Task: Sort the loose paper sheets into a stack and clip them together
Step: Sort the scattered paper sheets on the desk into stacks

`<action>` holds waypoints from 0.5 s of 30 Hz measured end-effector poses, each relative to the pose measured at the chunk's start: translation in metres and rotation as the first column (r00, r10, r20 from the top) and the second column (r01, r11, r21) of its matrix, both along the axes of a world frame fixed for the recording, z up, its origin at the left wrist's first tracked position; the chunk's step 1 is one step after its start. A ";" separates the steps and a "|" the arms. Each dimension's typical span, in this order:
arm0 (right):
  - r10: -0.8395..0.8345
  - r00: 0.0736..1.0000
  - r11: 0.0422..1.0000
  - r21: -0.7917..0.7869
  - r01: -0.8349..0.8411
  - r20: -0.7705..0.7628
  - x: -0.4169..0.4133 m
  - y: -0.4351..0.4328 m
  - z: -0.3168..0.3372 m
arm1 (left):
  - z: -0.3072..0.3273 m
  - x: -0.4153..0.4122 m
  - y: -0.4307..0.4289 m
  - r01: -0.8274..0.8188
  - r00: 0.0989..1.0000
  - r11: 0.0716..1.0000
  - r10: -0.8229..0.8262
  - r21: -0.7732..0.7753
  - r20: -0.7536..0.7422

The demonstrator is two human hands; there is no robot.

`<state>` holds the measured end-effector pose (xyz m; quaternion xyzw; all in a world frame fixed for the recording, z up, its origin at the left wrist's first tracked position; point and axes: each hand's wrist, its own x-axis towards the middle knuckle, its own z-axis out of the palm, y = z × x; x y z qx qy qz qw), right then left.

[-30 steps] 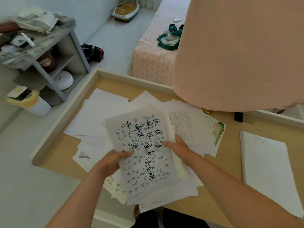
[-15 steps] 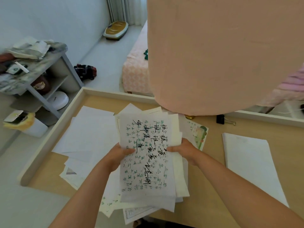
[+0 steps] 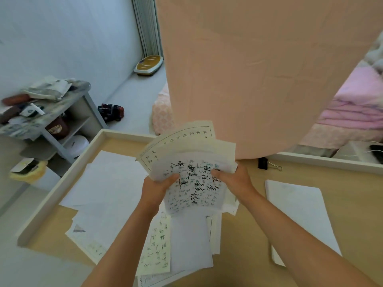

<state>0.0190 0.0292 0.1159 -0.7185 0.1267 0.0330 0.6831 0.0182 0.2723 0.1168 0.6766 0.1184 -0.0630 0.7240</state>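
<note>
Both hands hold a bundle of paper sheets (image 3: 192, 162) lifted off the wooden table (image 3: 352, 195); its top sheet carries black and green handwriting. My left hand (image 3: 157, 187) grips the bundle's left edge and my right hand (image 3: 234, 179) grips its right edge. The far sheets fan upward and bend. More loose sheets (image 3: 107, 193) lie spread on the table to the left and under my arms. A black binder clip (image 3: 264, 163) lies near the table's far edge, right of the bundle.
A neat white paper stack (image 3: 300, 216) lies on the right of the table. A large peach cloth (image 3: 259, 69) hangs over the far side. A grey shelf unit (image 3: 47, 121) and a bin stand on the floor at left. The table has a raised white rim (image 3: 62, 183).
The bundle has been raised off the table and tilted up, its far sheets fanning out. Both hands moved up with it; the view tilted upward.
</note>
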 end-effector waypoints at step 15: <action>0.055 0.996 0.998 0.020 -0.053 -0.073 -0.009 -0.017 -0.032 | -0.014 -0.013 -0.025 -0.121 0.988 0.987 0.110 0.104 0.104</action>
